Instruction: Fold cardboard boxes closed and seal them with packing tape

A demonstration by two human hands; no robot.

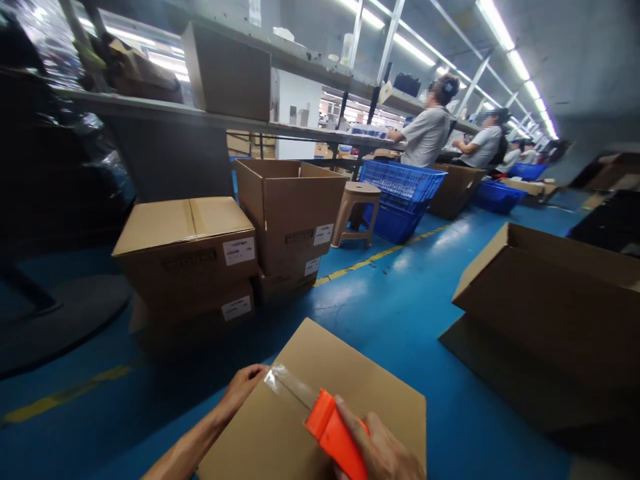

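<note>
A brown cardboard box (370, 373) stands closed at the bottom centre. Clear tape (293, 385) runs along its top seam from the far left edge to an orange tape dispenser (333, 427). My right hand (383, 450) is wrapped round the dispenser, which rests on the box top. At the box's far left edge is my left hand (249, 381), its fingers bent over the edge near the tape's end; the fingertips are partly hidden, and whether they grip anything does not show.
Stacked cartons (210, 267) and an open box (305, 207) stand ahead on the left. Beyond are a stool (357, 207), blue crates (400, 193) and people at a long bench (320, 130). Another open carton (555, 293) is at the right.
</note>
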